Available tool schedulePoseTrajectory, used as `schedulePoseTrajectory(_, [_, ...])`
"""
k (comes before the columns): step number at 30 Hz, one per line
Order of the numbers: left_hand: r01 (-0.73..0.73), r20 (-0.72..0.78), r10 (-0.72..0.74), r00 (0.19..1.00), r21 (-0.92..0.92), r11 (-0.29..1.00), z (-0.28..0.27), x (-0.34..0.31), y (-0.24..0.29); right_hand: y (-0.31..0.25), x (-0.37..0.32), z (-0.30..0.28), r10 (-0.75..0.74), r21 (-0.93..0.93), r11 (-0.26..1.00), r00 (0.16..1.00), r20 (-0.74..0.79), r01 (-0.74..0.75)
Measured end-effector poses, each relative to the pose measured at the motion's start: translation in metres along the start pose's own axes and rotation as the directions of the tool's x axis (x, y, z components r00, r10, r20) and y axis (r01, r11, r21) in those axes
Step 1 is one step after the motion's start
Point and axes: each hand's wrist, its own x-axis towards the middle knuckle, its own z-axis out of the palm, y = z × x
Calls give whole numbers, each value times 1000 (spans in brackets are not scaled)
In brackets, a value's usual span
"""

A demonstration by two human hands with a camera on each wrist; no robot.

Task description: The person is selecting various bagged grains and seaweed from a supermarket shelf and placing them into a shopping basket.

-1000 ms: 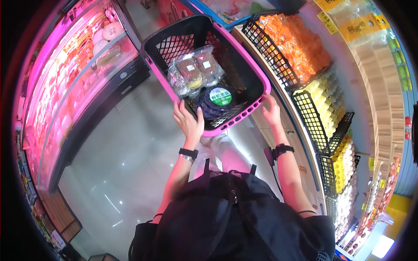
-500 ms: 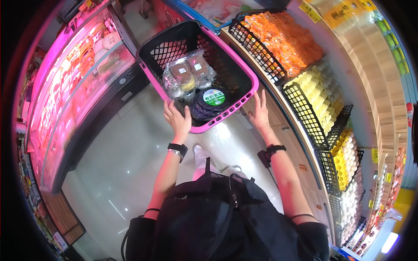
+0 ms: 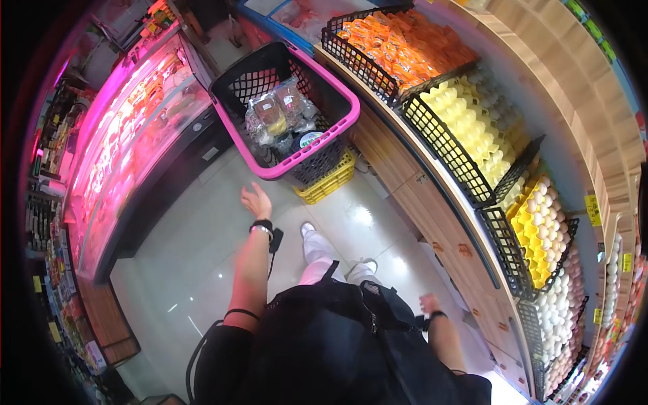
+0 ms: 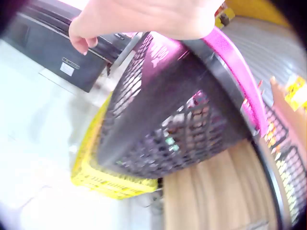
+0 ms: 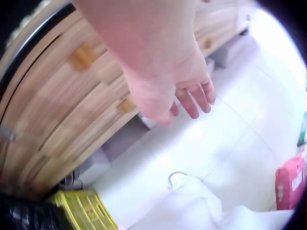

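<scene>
Head view, looking down: black mesh basket [image 3: 268,174] with a pink rim, set on a yellow crate [image 3: 329,182] on the pale tiled floor [image 3: 189,270], close against the wooden counter [image 3: 405,196]. Inside the basket, clear packets [image 3: 273,115] and a round pack with a green label [image 3: 309,140].

Left hand [image 3: 256,200]: raised just short of the basket's near corner, apart from the rim, fingers relaxed and slightly bent, nothing held. Black wristband [image 3: 262,226] below it.

Left wrist view: same hand [image 4: 153,17] above the pink rim, one finger loosely curled, palm bare; basket wall [image 4: 163,124] tilted across the frame, crate [image 4: 110,184] underneath.

Right hand [image 3: 428,303]: low by the hip, well apart from the basket, beside the counter.

Right wrist view: hand [image 5: 163,81] with fingers hanging loose and lightly bent, gripping nothing, wooden drawer fronts [image 5: 62,110] behind it.

Elsewhere: pink-lit chiller case [image 3: 128,135] on the left, wire bins of orange packs [image 3: 398,40] and yellow egg trays [image 3: 466,128] on the counter, black backpack [image 3: 331,344] at the bottom.
</scene>
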Motion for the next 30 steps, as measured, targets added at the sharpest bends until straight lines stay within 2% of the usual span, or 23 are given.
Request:
schedulePoseTrajectory(1, [-36,43,34,998,45,998,0,-16,-32,23,-24,-4,93,208,973,994,61,-103])
schedulePoseTrajectory(2, [-41,134,26,991,112,993,-8,-33,-64,53,-36,-10,101,363,922,988,115,-137])
schedulePoseTrajectory(3, [-52,224,11,974,177,983,-19,-49,-97,80,-43,-10,163,535,823,981,102,-192])
schedulePoseTrajectory(4, [-70,366,-65,928,343,937,-30,-64,-133,102,-49,-9,227,687,688,968,103,-234])
schedulePoseTrajectory(5, [18,535,-231,813,372,928,-22,-64,-204,114,-58,-9,327,771,574,940,93,-276])
schedulePoseTrajectory(6, [221,661,-525,536,491,843,-73,-98,-160,126,-62,-7,424,843,446,901,97,-300])
schedulePoseTrajectory(8, [504,743,-606,283,422,754,-90,-136,-223,136,-68,-5,437,791,524,897,67,-314])
schedulePoseTrajectory(9, [530,713,-645,276,447,721,-103,-160,-229,139,-67,-4,423,753,577,904,55,-316])
schedulePoseTrajectory(10, [503,724,-663,193,507,700,-106,-173,-254,139,-67,-4,407,712,628,913,43,-313])
schedulePoseTrajectory(11, [407,721,-662,204,553,727,-112,-189,-247,131,-68,-3,379,725,635,925,9,-267])
schedulePoseTrajectory(12, [432,665,-716,212,594,679,-117,-204,-234,132,-50,-2,336,748,609,940,57,-263])
schedulePoseTrajectory(14, [413,738,-629,244,508,756,-120,-220,-217,148,8,0,243,789,555,959,148,-262])
schedulePoseTrajectory(15, [203,809,-505,299,463,862,-113,-219,-227,127,3,-6,179,731,661,982,65,-169])
schedulePoseTrajectory(16, [-18,871,-371,321,397,918,-102,-217,-236,104,-2,-11,150,727,676,988,30,-124])
schedulePoseTrajectory(18, [4,869,-318,380,343,940,-74,-217,-251,72,-8,-22,92,706,708,995,-45,-34])
schedulePoseTrajectory(20, [480,745,-512,428,292,827,-40,-214,-239,54,-5,-34,34,688,725,997,-66,21])
schedulePoseTrajectory(23, [374,776,-378,504,198,906,-45,-212,-167,36,8,-47,-24,676,734,997,-68,64])
schedulePoseTrajectory(26, [326,792,-275,545,102,940,-47,-203,-141,30,13,-51,-25,705,706,998,-64,63])
schedulePoseTrajectory(28, [430,816,-346,463,135,893,-39,-189,-158,33,19,-48,-53,712,697,997,-65,83])
schedulePoseTrajectory(29, [371,839,-342,424,183,911,-37,-182,-171,32,17,-45,-28,726,684,997,-74,73])
schedulePoseTrajectory(30, [435,831,-352,431,151,888,-53,-192,-151,30,15,-41,-2,741,668,997,-83,63])
